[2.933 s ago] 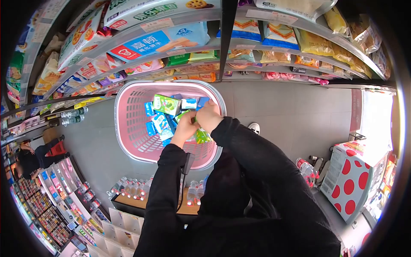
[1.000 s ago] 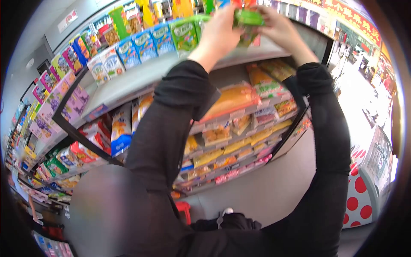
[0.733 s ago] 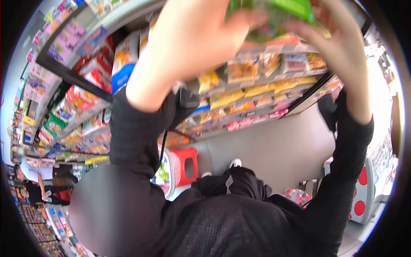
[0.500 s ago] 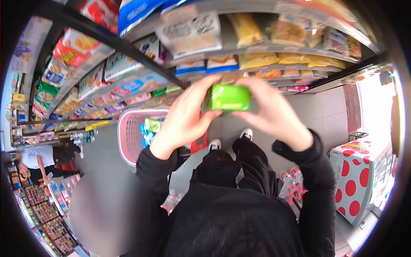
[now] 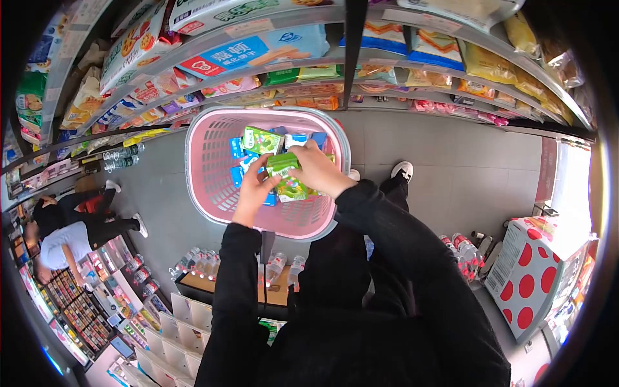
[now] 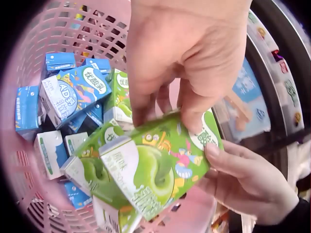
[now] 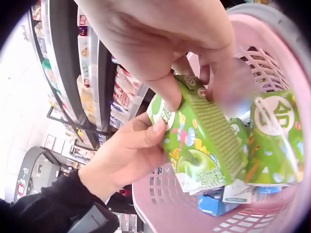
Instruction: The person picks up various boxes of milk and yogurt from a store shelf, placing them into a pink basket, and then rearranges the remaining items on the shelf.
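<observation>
One green carton (image 6: pixel 153 165) is clamped between the left hand (image 5: pixel 253 197) and the right hand (image 5: pixel 317 169) — fingers bent round its edges, each thumb on it, the gap just a carton wide. It is held tilted over the pink basket (image 5: pixel 213 177), close above other green cartons (image 6: pixel 92 167). Blue-and-white cartons (image 6: pixel 75 94) lie jumbled inside the basket — some upright, some leaning. Beyond the basket, packaged snacks (image 5: pixel 255 50) fill the shelves (image 5: pixel 242 82).
</observation>
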`<state>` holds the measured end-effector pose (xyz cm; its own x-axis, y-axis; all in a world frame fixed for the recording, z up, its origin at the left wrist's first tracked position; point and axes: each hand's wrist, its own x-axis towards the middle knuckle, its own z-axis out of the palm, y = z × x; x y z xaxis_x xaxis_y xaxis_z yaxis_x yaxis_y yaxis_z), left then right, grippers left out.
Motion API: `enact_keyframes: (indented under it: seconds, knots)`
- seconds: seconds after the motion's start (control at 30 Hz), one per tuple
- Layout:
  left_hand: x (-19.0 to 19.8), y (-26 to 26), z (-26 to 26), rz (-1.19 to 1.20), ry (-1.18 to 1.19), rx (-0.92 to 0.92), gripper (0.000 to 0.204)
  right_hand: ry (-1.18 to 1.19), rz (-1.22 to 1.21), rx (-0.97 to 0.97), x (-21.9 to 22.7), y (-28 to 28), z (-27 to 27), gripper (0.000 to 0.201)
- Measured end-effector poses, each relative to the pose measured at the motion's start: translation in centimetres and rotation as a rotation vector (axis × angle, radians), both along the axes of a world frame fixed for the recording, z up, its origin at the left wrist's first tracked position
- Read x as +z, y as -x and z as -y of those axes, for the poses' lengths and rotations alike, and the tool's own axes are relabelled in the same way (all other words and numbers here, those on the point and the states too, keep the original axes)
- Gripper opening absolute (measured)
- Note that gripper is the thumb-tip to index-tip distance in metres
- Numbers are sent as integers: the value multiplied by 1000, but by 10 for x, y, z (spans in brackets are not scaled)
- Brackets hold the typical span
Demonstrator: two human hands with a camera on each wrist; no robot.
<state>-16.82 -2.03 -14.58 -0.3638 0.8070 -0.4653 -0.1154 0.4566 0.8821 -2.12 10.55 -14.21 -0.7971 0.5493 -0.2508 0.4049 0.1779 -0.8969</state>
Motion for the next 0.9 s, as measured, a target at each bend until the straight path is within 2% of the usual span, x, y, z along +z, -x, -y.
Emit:
enact_keyframes:
  seconds: [0.07,0.1,0.13,0.2,0.27,0.33,0.43,0.53,0.6,0.63,0.7,0.77,0.8,0.83,0.87,0.9]
  knots:
    - [-2,16,-8,106,50,17,55,16,137,36,-4,22,-4,40]
    - [-6,23,-11,125,68,-6,55,-25,106,28,-26,30,0,37]
    - [-9,29,-13,127,65,-9,55,-28,107,25,-34,34,4,37]
    - [-16,38,-20,77,133,-144,55,1,226,38,-44,40,5,33]
    - [-32,38,-20,121,113,-136,56,-16,269,34,-47,37,9,30]
    - [-46,30,-21,-62,175,-165,58,-14,378,-22,-43,30,10,27]
    - [-56,18,-26,-174,217,-139,59,-59,360,19,-37,21,9,23]
    - [-41,5,-31,-328,254,-174,61,-112,317,47,-35,7,11,22]
    - [-26,3,-30,-833,124,-435,65,-260,90,107,-32,-10,12,23]
    - [-6,1,-34,-866,131,-549,68,-199,73,157,-6,-25,7,23]
    - [38,-2,-43,-837,117,-817,59,-120,92,302,41,-63,-6,26]
    - [123,-25,-72,-745,135,-1073,53,-86,115,452,75,-106,-23,28]
    - [150,-34,-83,-778,75,-1178,51,20,-9,486,118,-132,-37,29]
    - [181,-47,-101,-783,92,-1296,50,-44,105,564,137,-157,-49,29]
    - [224,-64,-116,-844,-12,-1316,50,-90,131,655,145,-179,-63,31]
    - [251,-78,-131,-877,-194,-1299,47,-204,153,665,183,-204,-79,34]
